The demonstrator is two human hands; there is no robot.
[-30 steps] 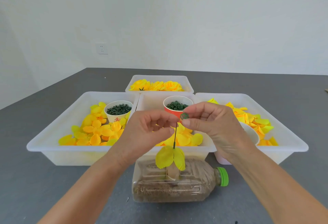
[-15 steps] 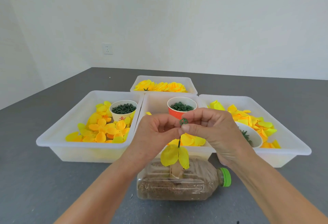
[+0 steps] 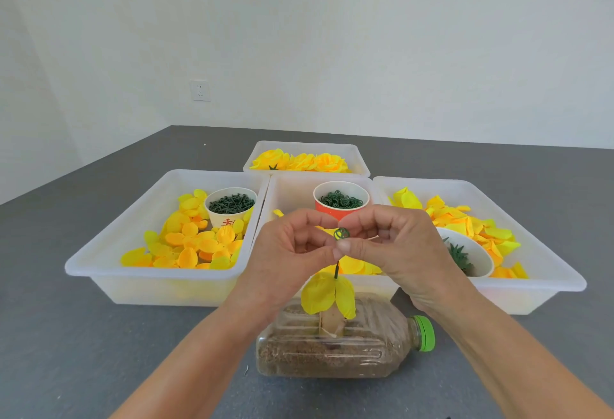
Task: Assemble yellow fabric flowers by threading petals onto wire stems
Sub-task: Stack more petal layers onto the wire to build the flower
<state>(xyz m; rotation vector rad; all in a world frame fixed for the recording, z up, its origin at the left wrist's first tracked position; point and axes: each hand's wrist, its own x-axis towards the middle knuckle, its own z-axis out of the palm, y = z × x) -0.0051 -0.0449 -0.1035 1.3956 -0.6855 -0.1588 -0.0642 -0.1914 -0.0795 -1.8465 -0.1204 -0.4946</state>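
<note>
A thin green wire stem (image 3: 337,269) stands upright out of a plastic bottle (image 3: 332,349) lying on its side. Yellow fabric petals (image 3: 327,294) hang on the stem just above the bottle. At the stem's top, my right hand (image 3: 395,252) pinches a small green plastic ring (image 3: 341,234) between thumb and forefinger. My left hand (image 3: 289,259) pinches the stem's upper end, its fingertips touching those of my right hand. The stem's tip is hidden between the fingers.
Three white trays sit behind the bottle: the left tray (image 3: 99,265) holds loose yellow petals and a white cup (image 3: 229,216) of green parts. A red cup (image 3: 340,202) of green rings stands in the middle tray. The right tray (image 3: 548,282) holds petals and a white bowl (image 3: 471,252). Finished flowers (image 3: 299,162) fill a far tray.
Both hands stay together at the stem's top with the ring; the ring now shows more plainly between the fingertips. My head has moved, so the scene sits a little lower and to the right.
</note>
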